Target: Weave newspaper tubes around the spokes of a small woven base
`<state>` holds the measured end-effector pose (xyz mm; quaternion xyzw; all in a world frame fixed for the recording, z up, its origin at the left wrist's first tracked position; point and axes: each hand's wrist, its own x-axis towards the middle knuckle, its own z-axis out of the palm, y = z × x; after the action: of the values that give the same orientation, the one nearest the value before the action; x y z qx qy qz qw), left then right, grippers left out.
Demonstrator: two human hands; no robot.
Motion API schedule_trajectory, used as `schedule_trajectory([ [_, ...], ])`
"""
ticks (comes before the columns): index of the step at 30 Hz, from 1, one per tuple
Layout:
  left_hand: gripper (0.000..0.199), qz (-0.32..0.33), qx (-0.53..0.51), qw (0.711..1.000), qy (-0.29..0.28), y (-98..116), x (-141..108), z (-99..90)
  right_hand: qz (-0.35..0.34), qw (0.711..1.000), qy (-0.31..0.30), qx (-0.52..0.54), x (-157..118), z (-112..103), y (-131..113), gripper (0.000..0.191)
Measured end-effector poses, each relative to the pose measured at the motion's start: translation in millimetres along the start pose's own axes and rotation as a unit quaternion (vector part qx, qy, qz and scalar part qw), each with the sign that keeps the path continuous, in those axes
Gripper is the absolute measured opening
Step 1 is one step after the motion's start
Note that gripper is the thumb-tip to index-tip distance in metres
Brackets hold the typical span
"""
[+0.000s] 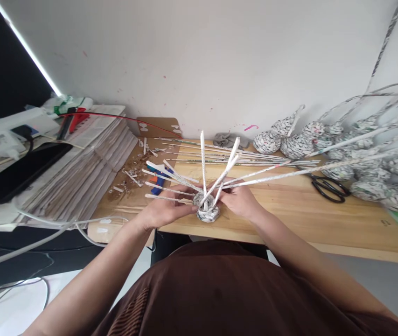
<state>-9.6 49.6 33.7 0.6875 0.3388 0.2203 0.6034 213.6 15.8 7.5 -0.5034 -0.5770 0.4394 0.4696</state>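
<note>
A small round basket woven from rolled newspaper is held between my hands near the table's front edge. Several pale paper sticks fan up and outward from it, to the left, upward and to the right. My left hand grips the basket's left side, thumb along its near edge, fingers partly behind the sticks. My right hand is closed at the right side, with fingertips at the basket's rim and a long paper stick running out to the right above it. The right fingertips are partly hidden.
Finished woven newspaper balls crowd the back right, long strips rising from them. Black scissors lie before them. Loose paper sticks lie behind the basket. Left are a blue glue gun, paper scraps, a newspaper stack and a phone.
</note>
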Motion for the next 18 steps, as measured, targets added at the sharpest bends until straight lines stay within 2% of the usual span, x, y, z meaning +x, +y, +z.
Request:
schedule_trajectory([
  [2, 0.033, 0.023, 0.028, 0.999, -0.015, 1.6, -1.2, -2.3, 0.011, 1.0, -0.004, 0.011, 1.2, -0.4, 2.2, 0.018],
  [4, 0.031, 0.017, 0.022, 0.999, -0.015, 4.7, -1.9, -4.7, 0.02, 1.0, -0.008, 0.022, 2.7, -0.6, 5.0, 0.017],
  [9, 0.031, -0.028, -0.039, 0.998, 0.047, 3.6, 2.0, -4.5, 0.049, 0.998, -0.011, 0.049, 4.5, 0.2, 9.9, 0.021],
  [13, 0.031, -0.06, -0.065, 0.994, 0.059, -3.4, 7.8, -0.7, 0.046, 0.998, -0.018, 0.042, 3.9, 0.9, 8.8, 0.02],
  [16, 0.03, -0.068, -0.038, 0.996, 0.05, -2.0, 12.0, 2.2, 0.038, 0.998, -0.019, 0.036, 3.6, 1.3, 6.7, 0.019],
  [18, 0.026, -0.049, -0.007, 0.997, 0.053, 0.7, 15.4, 5.4, 0.036, 0.999, -0.017, 0.024, 3.7, 1.8, 5.3, 0.018],
])
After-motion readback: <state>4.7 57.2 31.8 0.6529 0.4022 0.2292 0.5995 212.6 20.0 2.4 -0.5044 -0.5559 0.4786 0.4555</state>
